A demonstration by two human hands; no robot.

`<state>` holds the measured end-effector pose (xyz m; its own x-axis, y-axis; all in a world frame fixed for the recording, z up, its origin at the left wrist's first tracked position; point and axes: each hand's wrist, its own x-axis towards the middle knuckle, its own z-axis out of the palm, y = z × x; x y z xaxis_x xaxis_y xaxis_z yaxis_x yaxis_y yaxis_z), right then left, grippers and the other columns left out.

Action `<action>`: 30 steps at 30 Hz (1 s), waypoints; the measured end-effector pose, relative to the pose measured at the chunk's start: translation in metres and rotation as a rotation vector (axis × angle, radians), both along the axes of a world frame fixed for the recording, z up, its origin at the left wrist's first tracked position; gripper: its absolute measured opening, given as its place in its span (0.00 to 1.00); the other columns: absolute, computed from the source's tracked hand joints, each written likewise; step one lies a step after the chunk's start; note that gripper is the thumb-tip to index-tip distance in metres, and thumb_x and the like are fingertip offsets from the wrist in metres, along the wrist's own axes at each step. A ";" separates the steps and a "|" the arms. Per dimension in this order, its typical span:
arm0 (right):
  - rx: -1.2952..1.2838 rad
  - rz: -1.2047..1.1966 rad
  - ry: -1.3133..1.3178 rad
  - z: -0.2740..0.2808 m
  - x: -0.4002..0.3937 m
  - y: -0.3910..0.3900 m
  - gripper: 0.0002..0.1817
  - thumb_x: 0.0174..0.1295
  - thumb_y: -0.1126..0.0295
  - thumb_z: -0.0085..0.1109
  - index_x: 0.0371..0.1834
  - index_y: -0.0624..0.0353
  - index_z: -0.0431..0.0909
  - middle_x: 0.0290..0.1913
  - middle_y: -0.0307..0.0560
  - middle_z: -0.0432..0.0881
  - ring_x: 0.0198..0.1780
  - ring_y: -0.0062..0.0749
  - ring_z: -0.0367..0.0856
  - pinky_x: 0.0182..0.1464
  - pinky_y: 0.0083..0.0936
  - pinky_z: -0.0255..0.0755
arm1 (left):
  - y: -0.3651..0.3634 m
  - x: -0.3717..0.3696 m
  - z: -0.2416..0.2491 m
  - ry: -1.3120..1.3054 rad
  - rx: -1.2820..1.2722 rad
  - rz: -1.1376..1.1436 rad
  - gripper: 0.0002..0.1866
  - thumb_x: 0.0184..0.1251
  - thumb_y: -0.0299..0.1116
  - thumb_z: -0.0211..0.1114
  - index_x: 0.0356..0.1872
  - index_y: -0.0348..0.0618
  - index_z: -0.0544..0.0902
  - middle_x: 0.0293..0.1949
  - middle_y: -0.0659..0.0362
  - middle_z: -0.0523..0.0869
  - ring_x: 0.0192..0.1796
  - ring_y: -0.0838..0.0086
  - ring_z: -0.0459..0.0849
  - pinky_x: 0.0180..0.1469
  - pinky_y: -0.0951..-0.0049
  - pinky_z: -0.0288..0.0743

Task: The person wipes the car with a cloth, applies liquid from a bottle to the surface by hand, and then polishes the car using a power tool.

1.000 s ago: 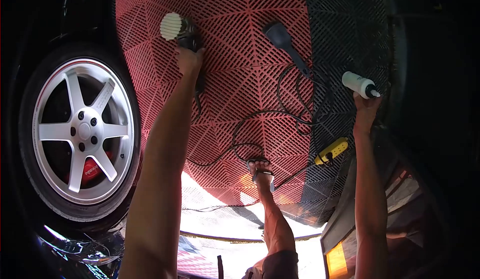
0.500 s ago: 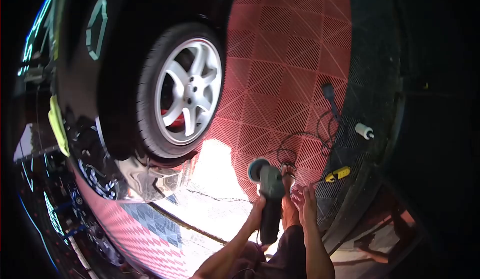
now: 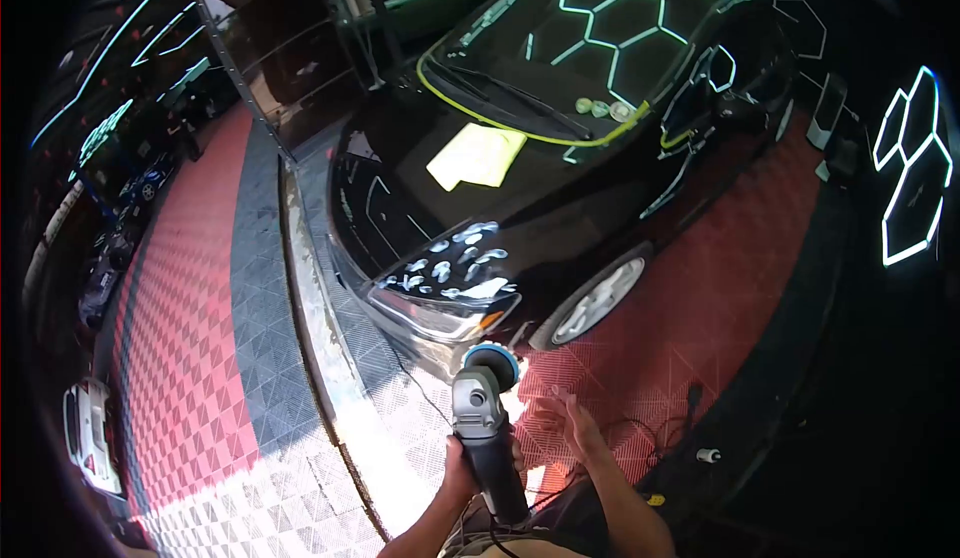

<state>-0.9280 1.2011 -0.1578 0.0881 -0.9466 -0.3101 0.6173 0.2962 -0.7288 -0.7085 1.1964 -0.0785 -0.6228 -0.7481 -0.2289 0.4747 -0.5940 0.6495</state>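
Observation:
My left hand (image 3: 460, 473) is wrapped round the dark body of a car polisher (image 3: 480, 408) with a grey head. A round pad with a blue rim (image 3: 492, 361) sits at its front end, overlapping the bumper corner in this view. To the right, my right hand (image 3: 578, 430) is raised, empty, with its fingers stretched out. Beyond the polisher stands a black car (image 3: 545, 213). White smears (image 3: 440, 270) dot its bonnet just above the headlight (image 3: 440, 315). A folded yellow cloth (image 3: 478, 156) lies farther up the bonnet.
Yellow-green tape (image 3: 545, 136) edges the windscreen, with round pads (image 3: 602, 108) near its base. A cable (image 3: 645, 438) and white bottle (image 3: 708, 455) lie on the floor at right, with a yellow object (image 3: 655, 500) nearer me. A drain channel (image 3: 325, 388) crosses the tiled floor (image 3: 190, 358).
My view has swung up and left, from the front wheel and floor to the bonnet and windscreen. The polisher stays in my left hand; my right hand remains empty.

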 end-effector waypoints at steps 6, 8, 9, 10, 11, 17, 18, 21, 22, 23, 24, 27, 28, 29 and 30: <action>-0.374 0.392 -0.201 0.139 0.133 -0.071 0.50 0.61 0.24 0.30 0.72 0.56 0.58 0.65 0.50 0.70 0.66 0.39 0.67 0.66 0.42 0.61 | 0.013 0.077 0.037 0.660 -0.082 0.062 0.64 0.36 0.91 0.41 0.57 0.35 0.68 0.34 0.45 0.79 0.32 0.56 0.80 0.35 0.57 0.74; -0.387 0.413 -0.250 0.169 0.172 -0.065 0.48 0.63 0.27 0.33 0.70 0.60 0.61 0.64 0.48 0.73 0.63 0.38 0.71 0.64 0.37 0.61 | 0.014 0.096 0.030 0.804 -0.201 -0.005 0.61 0.39 0.85 0.53 0.58 0.32 0.67 0.38 0.43 0.81 0.36 0.54 0.82 0.42 0.60 0.76; -0.373 0.421 -0.243 0.188 0.186 -0.057 0.42 0.66 0.33 0.42 0.67 0.60 0.65 0.61 0.49 0.75 0.59 0.35 0.74 0.61 0.36 0.64 | 0.013 0.100 0.023 0.803 -0.214 0.002 0.61 0.39 0.85 0.53 0.58 0.32 0.67 0.38 0.43 0.81 0.36 0.54 0.82 0.42 0.60 0.76; -0.374 0.428 -0.245 0.194 0.195 -0.057 0.42 0.66 0.33 0.42 0.67 0.60 0.65 0.61 0.49 0.75 0.59 0.35 0.74 0.61 0.36 0.64 | 0.010 0.098 0.016 0.925 -0.280 0.024 0.60 0.39 0.81 0.60 0.60 0.31 0.65 0.40 0.41 0.81 0.38 0.50 0.82 0.43 0.58 0.76; -0.386 0.462 -0.154 0.198 0.203 -0.053 0.37 0.68 0.39 0.44 0.65 0.61 0.67 0.60 0.48 0.76 0.58 0.33 0.74 0.60 0.35 0.67 | 0.014 0.100 0.008 1.048 -0.342 0.048 0.59 0.40 0.76 0.66 0.61 0.31 0.64 0.42 0.38 0.81 0.39 0.47 0.82 0.44 0.56 0.76; -0.569 0.429 0.017 0.223 0.218 -0.020 0.25 0.74 0.53 0.46 0.61 0.64 0.71 0.57 0.48 0.77 0.57 0.29 0.75 0.62 0.33 0.69 | 0.024 0.128 0.028 1.076 -0.522 -0.037 0.59 0.40 0.69 0.72 0.64 0.34 0.59 0.46 0.34 0.78 0.43 0.42 0.81 0.45 0.47 0.74; -0.598 0.402 0.025 0.228 0.218 -0.020 0.25 0.74 0.54 0.45 0.63 0.64 0.70 0.58 0.48 0.77 0.60 0.30 0.74 0.64 0.35 0.66 | 0.026 0.131 0.031 0.999 -0.602 -0.075 0.59 0.41 0.72 0.70 0.65 0.36 0.59 0.46 0.36 0.77 0.42 0.41 0.80 0.44 0.46 0.72; -0.419 0.446 -0.188 0.256 0.229 -0.015 0.27 0.75 0.53 0.42 0.66 0.62 0.66 0.63 0.51 0.72 0.61 0.31 0.72 0.66 0.37 0.61 | 0.019 0.139 0.030 1.011 -0.659 -0.139 0.61 0.40 0.72 0.71 0.67 0.37 0.57 0.49 0.34 0.76 0.45 0.41 0.80 0.47 0.45 0.71; -0.425 0.435 -0.184 0.258 0.236 -0.005 0.27 0.75 0.53 0.42 0.66 0.62 0.66 0.63 0.51 0.72 0.61 0.31 0.72 0.66 0.37 0.61 | 0.013 0.144 0.030 0.929 -0.709 -0.221 0.61 0.40 0.72 0.70 0.67 0.36 0.56 0.50 0.34 0.76 0.46 0.41 0.80 0.48 0.45 0.71; -0.498 0.444 -0.138 0.259 0.240 0.002 0.27 0.75 0.52 0.41 0.66 0.62 0.66 0.65 0.52 0.70 0.63 0.33 0.71 0.66 0.38 0.61 | 0.024 0.139 0.044 0.999 -0.640 -0.087 0.62 0.39 0.73 0.70 0.67 0.35 0.57 0.50 0.34 0.76 0.45 0.39 0.79 0.48 0.44 0.71; -0.570 0.456 -0.093 0.258 0.242 0.006 0.27 0.75 0.52 0.40 0.66 0.61 0.66 0.66 0.53 0.69 0.64 0.36 0.69 0.67 0.39 0.61 | 0.027 0.153 0.063 0.807 -0.690 -0.039 0.56 0.44 0.75 0.66 0.62 0.34 0.64 0.45 0.40 0.80 0.40 0.48 0.83 0.42 0.53 0.75; -0.788 0.377 0.090 0.255 0.214 0.024 0.27 0.76 0.54 0.36 0.51 0.71 0.77 0.69 0.61 0.65 0.66 0.49 0.69 0.64 0.40 0.64 | 0.039 0.178 0.128 0.690 -0.651 0.151 0.52 0.47 0.74 0.64 0.60 0.36 0.66 0.44 0.43 0.81 0.40 0.53 0.83 0.43 0.57 0.76; -0.732 0.391 0.072 0.238 0.199 0.029 0.29 0.75 0.53 0.36 0.50 0.71 0.77 0.68 0.62 0.66 0.63 0.49 0.73 0.62 0.39 0.67 | 0.040 0.182 0.147 0.677 -0.644 0.263 0.51 0.48 0.74 0.64 0.59 0.36 0.67 0.43 0.44 0.81 0.40 0.54 0.83 0.43 0.58 0.77; -0.804 0.595 -0.082 0.220 0.181 0.029 0.32 0.73 0.49 0.40 0.60 0.72 0.70 0.68 0.64 0.66 0.61 0.48 0.75 0.57 0.37 0.72 | 0.042 0.186 0.164 0.685 -0.641 0.378 0.50 0.49 0.73 0.64 0.59 0.37 0.67 0.43 0.45 0.81 0.40 0.55 0.83 0.43 0.59 0.77; -0.631 0.463 -0.189 0.174 0.162 0.038 0.30 0.76 0.51 0.33 0.38 0.64 0.81 0.42 0.65 0.83 0.45 0.51 0.84 0.48 0.45 0.78 | 0.042 0.191 0.182 0.703 -0.649 0.502 0.49 0.50 0.73 0.63 0.58 0.38 0.68 0.42 0.46 0.81 0.40 0.57 0.84 0.43 0.60 0.77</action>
<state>-0.7660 1.2393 0.0157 0.5124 -0.7925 0.3307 0.6624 0.1196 -0.7395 -0.5175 1.2382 0.1033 -0.0483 -0.8042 0.5923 0.9572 0.1321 0.2575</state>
